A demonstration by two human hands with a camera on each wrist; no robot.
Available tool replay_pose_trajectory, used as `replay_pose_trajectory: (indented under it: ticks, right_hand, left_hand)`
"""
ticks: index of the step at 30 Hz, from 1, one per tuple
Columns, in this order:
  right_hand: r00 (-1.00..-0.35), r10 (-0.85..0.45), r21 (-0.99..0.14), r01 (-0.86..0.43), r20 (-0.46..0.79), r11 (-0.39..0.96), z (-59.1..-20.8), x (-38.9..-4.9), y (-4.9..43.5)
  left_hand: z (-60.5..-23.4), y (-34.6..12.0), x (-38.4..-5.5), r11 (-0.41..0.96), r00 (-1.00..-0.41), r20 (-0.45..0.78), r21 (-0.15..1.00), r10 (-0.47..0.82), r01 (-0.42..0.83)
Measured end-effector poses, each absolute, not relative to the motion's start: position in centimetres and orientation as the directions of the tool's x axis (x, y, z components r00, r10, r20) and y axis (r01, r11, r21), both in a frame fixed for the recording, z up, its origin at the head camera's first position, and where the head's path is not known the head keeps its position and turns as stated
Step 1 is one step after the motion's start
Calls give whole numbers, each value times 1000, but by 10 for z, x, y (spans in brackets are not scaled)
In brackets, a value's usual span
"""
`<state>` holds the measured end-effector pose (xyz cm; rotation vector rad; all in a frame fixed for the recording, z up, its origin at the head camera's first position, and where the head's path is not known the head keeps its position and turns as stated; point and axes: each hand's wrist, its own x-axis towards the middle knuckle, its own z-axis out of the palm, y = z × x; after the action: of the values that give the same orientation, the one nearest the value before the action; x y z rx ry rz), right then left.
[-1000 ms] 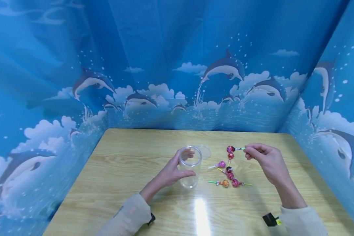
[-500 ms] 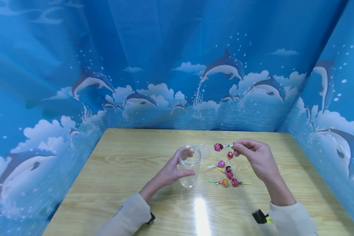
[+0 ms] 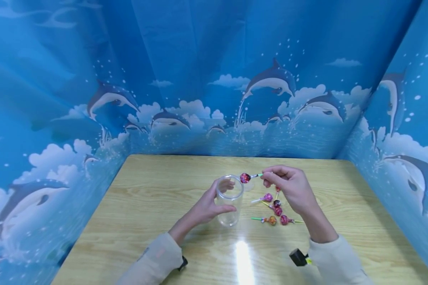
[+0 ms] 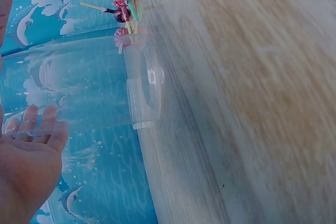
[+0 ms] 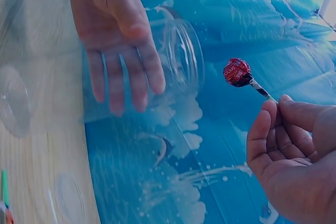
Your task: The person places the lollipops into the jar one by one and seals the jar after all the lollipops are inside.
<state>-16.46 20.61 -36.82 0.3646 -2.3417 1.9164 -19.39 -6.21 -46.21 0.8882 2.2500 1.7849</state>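
Note:
A clear plastic jar [image 3: 230, 217] stands upright and uncovered on the table, gripped round its side by my left hand [image 3: 206, 209], thumb in front and fingers behind. Through its wall the left hand's fingers [image 5: 138, 85] show in the right wrist view. My right hand [image 3: 293, 190] pinches the stick of a lollipop [image 3: 245, 178] between thumb and fingertips. The lollipop's red wrapped head [image 5: 237, 72] points toward the jar, close beside the mouth and outside it. Several other lollipops lie right of the jar, among them a pink one [image 3: 268, 197] and an orange one [image 3: 272, 220].
A clear round lid [image 3: 249, 185] lies on the table behind the jar, partly hidden by the held lollipop. The wooden table [image 3: 157, 186] is backed and flanked by blue dolphin-print curtains [image 3: 214, 79]. A red lollipop [image 3: 283, 220] lies nearest the table's front.
My right hand has lifted a lollipop from the back of the group and carried it left to the jar's mouth. The left hand and jar stay put.

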Motion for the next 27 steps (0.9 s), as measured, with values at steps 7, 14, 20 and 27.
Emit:
replay_pose_trajectory:
  ticks: [7,14,20,27]
  right_hand:
    - [-960,-188,-955,-239,205,178,-372,-169,185]
    - [-954,-217,-934,-257,205,248,-376,-173,174]
    - [-942,-245,-903,-299,229,308,-375,-176,167]
    - [-906,-337,-859,-374,257,350,-373,-178,162]
  left_hand:
    - [-464,-62,-193,136,-828,232,929,510,344]
    - [-464,-62,-193,145,-835,217,933,506,330]
    - [-464,-63,-193,133,-830,224,933,511,334]
    - [-464,-63,-195,130,-817,239,926,524,354]
